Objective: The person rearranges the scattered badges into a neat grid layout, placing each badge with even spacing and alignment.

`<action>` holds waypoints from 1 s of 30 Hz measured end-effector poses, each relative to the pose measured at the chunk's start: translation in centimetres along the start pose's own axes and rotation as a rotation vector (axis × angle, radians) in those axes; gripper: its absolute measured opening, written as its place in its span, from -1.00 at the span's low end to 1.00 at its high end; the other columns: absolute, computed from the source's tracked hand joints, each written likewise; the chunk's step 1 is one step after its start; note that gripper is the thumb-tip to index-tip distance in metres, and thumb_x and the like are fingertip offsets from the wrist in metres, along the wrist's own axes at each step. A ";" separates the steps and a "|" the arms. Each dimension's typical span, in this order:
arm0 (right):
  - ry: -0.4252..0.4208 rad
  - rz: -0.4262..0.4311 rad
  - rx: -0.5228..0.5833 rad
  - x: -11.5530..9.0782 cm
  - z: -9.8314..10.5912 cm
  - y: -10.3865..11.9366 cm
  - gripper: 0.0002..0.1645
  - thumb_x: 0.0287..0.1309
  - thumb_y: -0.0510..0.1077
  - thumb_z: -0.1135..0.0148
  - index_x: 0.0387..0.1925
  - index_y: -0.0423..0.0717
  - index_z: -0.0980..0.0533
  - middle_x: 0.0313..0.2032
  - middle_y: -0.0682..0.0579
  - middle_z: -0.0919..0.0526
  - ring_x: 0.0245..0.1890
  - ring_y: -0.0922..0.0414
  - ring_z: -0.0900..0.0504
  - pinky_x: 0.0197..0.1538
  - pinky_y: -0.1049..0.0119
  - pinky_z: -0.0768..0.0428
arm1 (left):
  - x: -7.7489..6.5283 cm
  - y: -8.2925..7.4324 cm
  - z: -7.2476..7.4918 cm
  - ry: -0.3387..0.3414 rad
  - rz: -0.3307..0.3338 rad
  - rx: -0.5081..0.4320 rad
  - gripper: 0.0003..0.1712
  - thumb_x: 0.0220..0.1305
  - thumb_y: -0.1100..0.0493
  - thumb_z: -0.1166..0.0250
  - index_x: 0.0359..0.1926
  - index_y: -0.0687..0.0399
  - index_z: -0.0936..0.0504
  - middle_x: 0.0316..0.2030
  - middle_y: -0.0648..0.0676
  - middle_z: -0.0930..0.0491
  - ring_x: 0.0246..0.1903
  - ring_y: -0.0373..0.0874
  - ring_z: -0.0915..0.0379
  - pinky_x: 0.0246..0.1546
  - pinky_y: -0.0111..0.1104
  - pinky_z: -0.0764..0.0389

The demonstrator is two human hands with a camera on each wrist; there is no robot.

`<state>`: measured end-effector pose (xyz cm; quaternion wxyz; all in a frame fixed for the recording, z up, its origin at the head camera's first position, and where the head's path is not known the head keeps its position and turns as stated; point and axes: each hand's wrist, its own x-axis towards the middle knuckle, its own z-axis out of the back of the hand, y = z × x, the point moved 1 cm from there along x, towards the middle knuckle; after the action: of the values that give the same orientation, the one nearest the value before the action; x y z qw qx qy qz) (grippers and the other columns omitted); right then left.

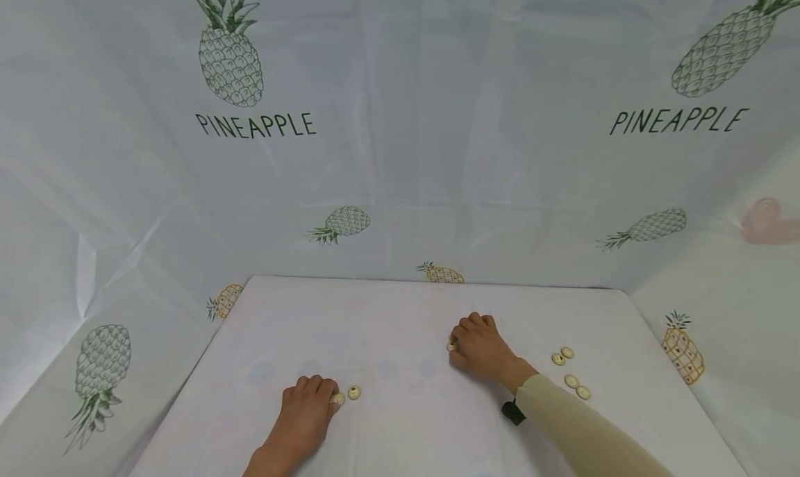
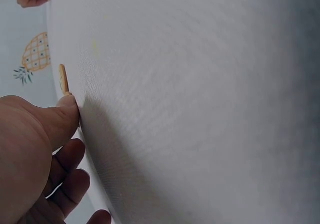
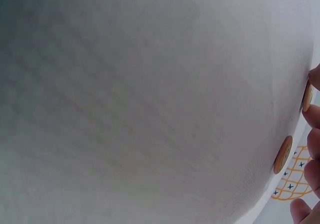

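In the head view my left hand (image 1: 305,416) rests low on the white table, pinching a small round wooden disc (image 1: 337,398) between thumb and fingers. Just right of it lies a second disc (image 1: 354,392) with a dark mark on top. The left wrist view shows the thumb (image 2: 66,115) pressing at a disc's edge, with another disc (image 2: 63,77) just beyond. Farther back, my right hand (image 1: 480,346) pinches a disc (image 1: 451,347) at its left side. In the right wrist view, fingertips hold that disc (image 3: 308,96); another disc (image 3: 283,155) lies flat beside the fingers.
To the right of my right forearm, several more discs lie in two pairs, one disc (image 1: 558,359) in the back pair and one (image 1: 583,392) in the front. A pineapple-printed cloth (image 1: 425,157) hangs around the table (image 1: 400,449). A black device (image 1: 514,412) sits at the right wrist.
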<state>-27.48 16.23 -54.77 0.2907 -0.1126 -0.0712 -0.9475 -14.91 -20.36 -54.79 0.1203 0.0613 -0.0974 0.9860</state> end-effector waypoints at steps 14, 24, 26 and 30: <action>0.011 -0.003 0.020 -0.1 0.0 0.0 -0.88 0.27 -0.02 -0.33 -0.24 0.05 -0.62 -0.26 0.15 -0.57 -0.16 0.10 -0.39 0.08 -0.04 -0.36 | 0.0 -0.2 0.0 0.017 0.005 0.008 -0.74 0.30 0.08 -0.50 -0.08 -0.04 -0.62 -0.21 -0.10 -0.54 -0.17 -0.14 -0.37 -0.09 -0.03 -0.51; -0.022 0.026 -0.098 -0.5 0.6 0.1 -0.68 0.35 0.11 -0.31 -0.14 -0.06 -0.55 -0.22 0.06 -0.51 -0.11 0.02 -0.39 0.11 -0.06 -0.38 | -0.2 -0.3 0.1 -0.016 -0.007 0.014 -0.76 0.27 0.07 -0.53 -0.16 -0.09 -0.62 -0.25 -0.11 -0.53 -0.19 -0.14 -0.37 -0.11 0.00 -0.53; -0.036 0.029 -0.117 -0.8 0.9 0.1 -0.66 0.34 0.11 -0.33 -0.13 -0.07 -0.56 -0.21 0.05 -0.51 -0.11 0.01 -0.40 0.11 -0.06 -0.39 | -0.2 -0.3 0.0 -0.023 -0.009 0.012 -0.76 0.26 0.07 -0.54 -0.16 -0.09 -0.62 -0.25 -0.12 -0.53 -0.20 -0.14 -0.36 -0.10 0.00 -0.53; -0.095 0.021 -0.124 -1.9 2.1 -0.2 -0.67 0.28 0.05 -0.39 -0.14 -0.09 -0.56 -0.21 0.03 -0.53 -0.11 0.00 -0.42 0.10 -0.07 -0.41 | 0.0 -0.2 -0.1 -0.020 -0.008 0.026 -0.75 0.25 0.05 -0.54 -0.16 -0.08 -0.62 -0.25 -0.11 -0.53 -0.20 -0.15 -0.36 -0.09 0.01 -0.55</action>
<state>-25.74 17.83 -53.24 0.2895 -0.1758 -0.0249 -0.9406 -14.82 -20.15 -54.89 0.1226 0.0730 -0.0857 0.9860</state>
